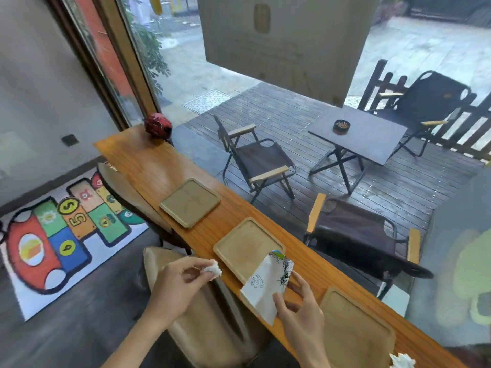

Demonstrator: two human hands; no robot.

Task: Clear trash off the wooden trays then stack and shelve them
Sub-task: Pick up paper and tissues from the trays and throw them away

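Three square wooden trays lie in a row on a long wooden counter by the window: a far tray, a middle tray and a near tray. My left hand pinches a crumpled white tissue just left of the middle tray. My right hand grips a white printed paper bag, which hangs over the middle tray's near corner. Another crumpled white tissue shows at the bottom edge beside the near tray.
A red round ornament sits at the counter's far end. Two stools stand under the counter on my side, and a colourful rug covers the floor to the left. Beyond the glass are folding chairs and a table.
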